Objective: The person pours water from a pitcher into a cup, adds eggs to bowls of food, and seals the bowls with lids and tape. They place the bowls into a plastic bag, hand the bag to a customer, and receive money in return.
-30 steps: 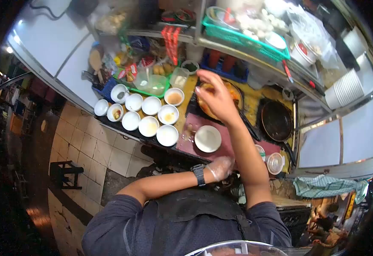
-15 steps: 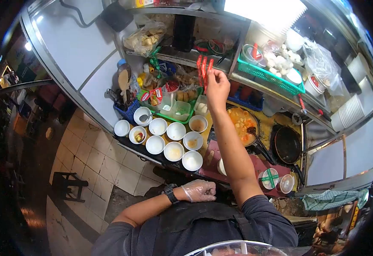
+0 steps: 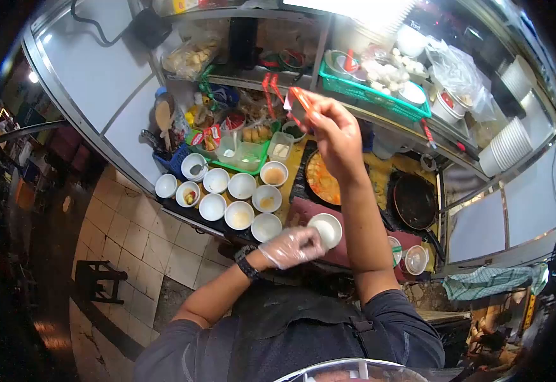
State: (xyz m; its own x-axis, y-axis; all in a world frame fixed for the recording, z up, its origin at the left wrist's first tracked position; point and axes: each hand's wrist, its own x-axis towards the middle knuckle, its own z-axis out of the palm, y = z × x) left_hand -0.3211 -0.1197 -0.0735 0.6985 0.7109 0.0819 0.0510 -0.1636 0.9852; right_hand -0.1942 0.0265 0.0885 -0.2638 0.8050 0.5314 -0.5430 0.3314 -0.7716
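My right hand is raised in front of the shelf, its fingers pinching a small red sachet. Two hanging strips of similar red sachets dangle from the shelf edge just left of it. Lower down, my left hand wears a clear plastic glove. Its fingers close on the left rim of a white bowl above the reddish board; the exact grip is partly hidden. Several white bowls stand in rows to the left, some with seasoning or pale contents.
Behind my right forearm sits a pan of orange stew, with a black frying pan farther right. A green basket rests on the shelf. Lidded cups stand at the counter's right edge. A stool is on the floor.
My right hand has come away from the hanging strips with a red sachet, moving down and right. My left hand has moved up from my waist to the white bowl.
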